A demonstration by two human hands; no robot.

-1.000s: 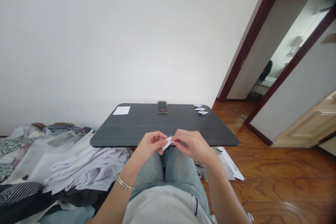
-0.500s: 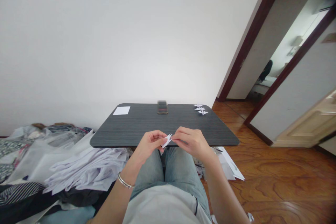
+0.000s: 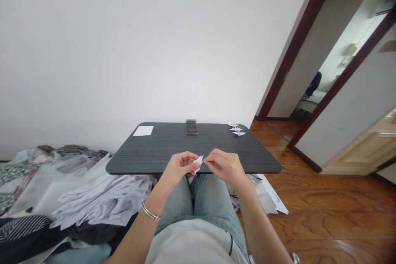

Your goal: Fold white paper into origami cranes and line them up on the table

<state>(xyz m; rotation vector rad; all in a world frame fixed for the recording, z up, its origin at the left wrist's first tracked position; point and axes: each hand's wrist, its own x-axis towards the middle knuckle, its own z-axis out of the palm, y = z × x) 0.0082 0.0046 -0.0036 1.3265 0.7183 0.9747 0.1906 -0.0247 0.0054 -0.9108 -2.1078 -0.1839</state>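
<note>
Head view: the left hand and right hand each pinch one end of a small folded paper just above the near edge of the table, over the lap. It looks like a mid-fold step, and sharpening the crease would call for fine fingertip pressure (three finished cranes sit far right). The paper's long axis runs diagonally, its point up and to the right.

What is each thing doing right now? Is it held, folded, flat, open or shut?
Left hand: pinching the small paper.
Right hand: pinching its other end.
Small white paper: partly folded, held above the table edge.
Paper sheet: flat, unfolded.
Paper cranes: folded, resting on the table.
Phone: lying flat.
Door: open.
</note>
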